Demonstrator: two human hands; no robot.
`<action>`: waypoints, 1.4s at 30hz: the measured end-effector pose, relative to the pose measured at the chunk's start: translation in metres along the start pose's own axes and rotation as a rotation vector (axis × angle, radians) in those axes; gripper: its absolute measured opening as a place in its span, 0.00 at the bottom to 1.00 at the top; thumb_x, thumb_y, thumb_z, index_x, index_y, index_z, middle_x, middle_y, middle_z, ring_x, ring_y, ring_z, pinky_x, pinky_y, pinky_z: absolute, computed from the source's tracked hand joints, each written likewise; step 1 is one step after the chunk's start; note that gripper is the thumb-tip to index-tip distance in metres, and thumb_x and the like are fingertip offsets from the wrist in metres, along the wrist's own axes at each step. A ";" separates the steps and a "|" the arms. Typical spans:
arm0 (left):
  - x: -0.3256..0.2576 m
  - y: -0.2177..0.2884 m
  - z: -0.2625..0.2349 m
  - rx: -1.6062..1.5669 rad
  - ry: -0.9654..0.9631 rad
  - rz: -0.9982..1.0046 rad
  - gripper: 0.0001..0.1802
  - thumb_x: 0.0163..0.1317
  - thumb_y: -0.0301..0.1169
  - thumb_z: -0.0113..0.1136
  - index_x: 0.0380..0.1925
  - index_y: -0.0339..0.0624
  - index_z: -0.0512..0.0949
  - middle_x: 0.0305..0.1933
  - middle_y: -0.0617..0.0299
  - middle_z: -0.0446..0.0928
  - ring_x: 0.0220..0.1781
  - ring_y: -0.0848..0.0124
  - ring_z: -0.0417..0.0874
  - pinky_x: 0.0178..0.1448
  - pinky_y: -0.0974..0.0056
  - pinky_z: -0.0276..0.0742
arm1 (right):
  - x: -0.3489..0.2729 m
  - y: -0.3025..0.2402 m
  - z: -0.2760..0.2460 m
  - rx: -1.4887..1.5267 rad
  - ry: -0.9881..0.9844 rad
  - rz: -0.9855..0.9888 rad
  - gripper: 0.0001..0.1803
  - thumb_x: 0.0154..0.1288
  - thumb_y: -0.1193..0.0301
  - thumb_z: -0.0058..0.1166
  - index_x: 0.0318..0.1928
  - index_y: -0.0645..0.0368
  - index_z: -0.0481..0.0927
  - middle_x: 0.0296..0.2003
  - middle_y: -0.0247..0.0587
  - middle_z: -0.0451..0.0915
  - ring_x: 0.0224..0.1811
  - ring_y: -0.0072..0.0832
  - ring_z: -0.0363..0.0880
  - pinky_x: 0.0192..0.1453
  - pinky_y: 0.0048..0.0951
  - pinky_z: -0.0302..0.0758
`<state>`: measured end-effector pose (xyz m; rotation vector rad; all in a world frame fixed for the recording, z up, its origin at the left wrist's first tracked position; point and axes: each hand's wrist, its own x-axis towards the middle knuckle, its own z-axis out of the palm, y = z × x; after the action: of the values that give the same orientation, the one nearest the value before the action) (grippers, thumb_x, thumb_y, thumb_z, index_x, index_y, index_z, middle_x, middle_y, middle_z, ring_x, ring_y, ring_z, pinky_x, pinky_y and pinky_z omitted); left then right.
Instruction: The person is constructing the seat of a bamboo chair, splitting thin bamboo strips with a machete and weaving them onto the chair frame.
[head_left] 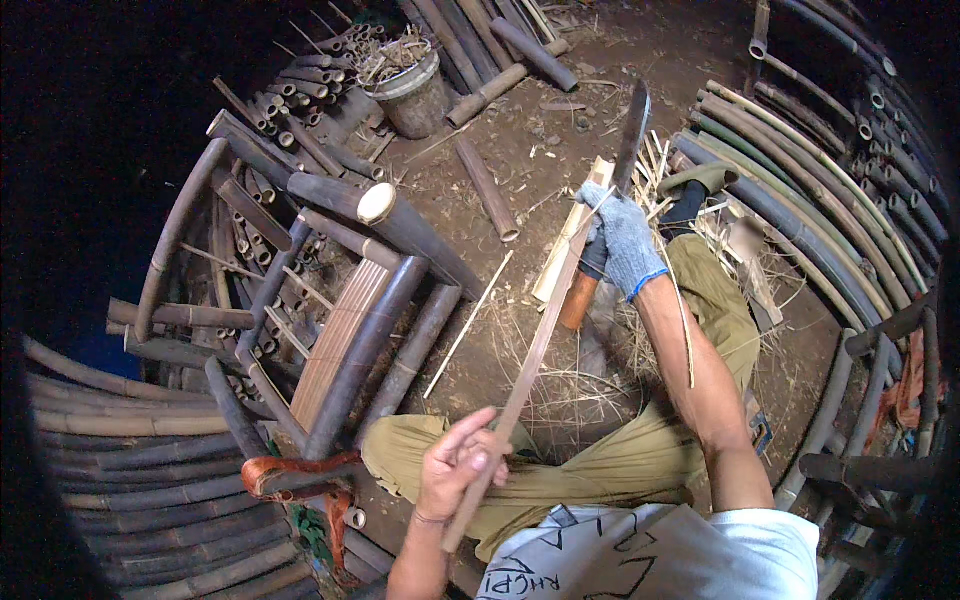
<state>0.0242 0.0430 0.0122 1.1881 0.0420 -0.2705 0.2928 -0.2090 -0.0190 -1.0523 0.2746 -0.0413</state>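
Observation:
My bare left hand (462, 468) holds the near part of a long, thin bamboo strip (532, 368) between thumb and fingers. The strip slants up and away to my right hand (628, 245), which wears a grey-blue knitted glove. That hand is closed around a machete (633, 135), its dark blade pointing away from me and its wooden handle (578, 300) showing below the glove. The strip's far end passes against the gloved fingers and the blade's base. A pale split bamboo piece (556, 265) lies just left of the glove, partly hidden.
A bamboo chair (400, 235) with a slatted seat stands on the left. Bamboo poles (800, 200) are stacked at the right. A bucket of shavings (415, 100) is at the back. Shavings (570, 400) litter the ground between my legs. A short dark bamboo piece (487, 190) lies ahead.

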 end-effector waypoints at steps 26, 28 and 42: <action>0.048 0.089 -0.006 -0.010 0.375 0.397 0.23 0.77 0.38 0.40 0.63 0.33 0.66 0.38 0.66 0.67 0.22 0.80 0.67 0.19 0.75 0.64 | -0.032 0.207 -0.196 -1.691 -0.069 -0.273 0.10 0.57 0.70 0.54 0.40 0.57 0.80 0.34 0.54 0.83 0.39 0.52 0.84 0.42 0.49 0.79; 0.059 0.086 -0.002 -0.014 0.327 0.418 0.24 0.76 0.38 0.39 0.63 0.32 0.66 0.38 0.65 0.67 0.23 0.79 0.67 0.18 0.74 0.65 | -0.010 0.241 -0.265 -1.805 -0.118 -0.183 0.10 0.56 0.70 0.57 0.39 0.57 0.81 0.36 0.53 0.83 0.39 0.49 0.84 0.42 0.47 0.81; 0.052 0.088 0.000 -0.020 0.363 0.419 0.23 0.77 0.37 0.38 0.62 0.30 0.66 0.36 0.64 0.69 0.20 0.79 0.68 0.17 0.73 0.65 | -0.007 0.264 -0.270 -1.874 -0.269 0.052 0.12 0.54 0.67 0.63 0.39 0.55 0.80 0.39 0.51 0.84 0.44 0.50 0.84 0.46 0.48 0.82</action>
<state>0.0944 0.0640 0.0827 1.1839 0.1106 0.3142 0.1951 -0.3061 -0.3710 -2.8711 0.0135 0.4992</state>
